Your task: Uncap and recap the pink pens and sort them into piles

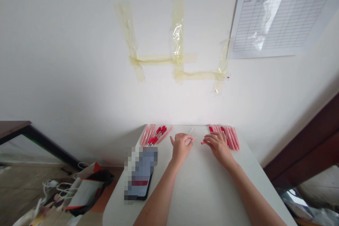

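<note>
Left hand: your left hand [181, 147] lies at the middle of the white table [201, 190], just below frame centre. Its fingers are curled in and closed on a thin white refill [190, 131], which sticks out above the knuckles towards the wall.
Pink piece: a pale pink barrel [193, 140] shows at your left fingertips. It is too small to tell whether you hold it.
Right hand: your right hand [218, 144] lies just right of the left one, palm down, fingers loosely bent. A small red part [203, 143] sits at its fingertips. You cannot tell from here whether it is pinched or only touched.
Right row: pink pens [232, 137] lie side by side at the table's far right edge, partly under your right fingers.
Left group: a pile of pink barrels and red-capped pens [155, 135] lies at the table's far left, apart from your left hand.
Phone: a dark phone [141, 178] lies on the table's left edge, lower centre-left of the frame.
Wall: strips of yellowed tape [178, 39] cross the upper middle. A printed form under plastic [280, 21] hangs at the upper right.
Floor: bags and cables [79, 190] lie at the lower left.
</note>
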`<state>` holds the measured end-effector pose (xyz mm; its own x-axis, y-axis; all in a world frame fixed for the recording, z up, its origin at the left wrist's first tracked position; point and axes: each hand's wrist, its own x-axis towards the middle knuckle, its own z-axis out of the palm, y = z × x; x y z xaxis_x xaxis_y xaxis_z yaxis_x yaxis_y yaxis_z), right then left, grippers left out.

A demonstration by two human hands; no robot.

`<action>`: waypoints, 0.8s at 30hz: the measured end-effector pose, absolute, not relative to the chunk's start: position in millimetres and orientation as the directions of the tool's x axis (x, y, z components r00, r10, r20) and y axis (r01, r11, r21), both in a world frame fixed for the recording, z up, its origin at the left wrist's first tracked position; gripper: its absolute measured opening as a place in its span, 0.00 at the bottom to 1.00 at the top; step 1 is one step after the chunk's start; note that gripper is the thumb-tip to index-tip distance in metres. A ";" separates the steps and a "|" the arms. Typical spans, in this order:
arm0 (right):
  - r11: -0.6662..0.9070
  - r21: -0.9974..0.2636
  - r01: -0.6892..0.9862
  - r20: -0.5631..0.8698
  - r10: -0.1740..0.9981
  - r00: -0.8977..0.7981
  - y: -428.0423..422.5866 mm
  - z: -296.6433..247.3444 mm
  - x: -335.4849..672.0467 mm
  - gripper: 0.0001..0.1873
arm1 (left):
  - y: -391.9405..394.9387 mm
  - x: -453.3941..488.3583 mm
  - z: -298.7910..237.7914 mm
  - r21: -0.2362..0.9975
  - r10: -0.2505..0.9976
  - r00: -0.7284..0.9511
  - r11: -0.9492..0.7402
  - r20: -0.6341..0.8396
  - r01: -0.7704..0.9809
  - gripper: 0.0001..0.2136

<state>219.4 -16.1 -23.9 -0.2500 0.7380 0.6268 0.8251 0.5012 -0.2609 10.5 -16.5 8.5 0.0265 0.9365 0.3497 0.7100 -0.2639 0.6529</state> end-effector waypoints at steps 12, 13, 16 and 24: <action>0.498 -0.329 0.802 0.621 0.754 -0.214 -18.8 -23.6 217.8 0.12 | -18.0 9.6 9.8 0.593 0.907 0.089 -0.340 0.411 0.730 0.03; 0.500 -0.329 0.801 0.619 0.755 -0.217 -19.4 -23.2 217.1 0.12 | -18.0 9.6 9.3 0.586 0.904 0.093 -0.347 0.418 0.732 0.04; 0.505 -0.331 0.797 0.621 0.752 -0.219 -21.0 -21.9 215.5 0.12 | -18.1 10.4 7.9 0.567 0.890 0.102 -0.368 0.445 0.737 0.04; 0.524 -0.302 0.797 0.631 0.736 -0.245 -22.0 -22.4 213.9 0.11 | -19.2 11.7 6.6 0.531 0.876 0.135 -0.395 0.462 0.749 0.04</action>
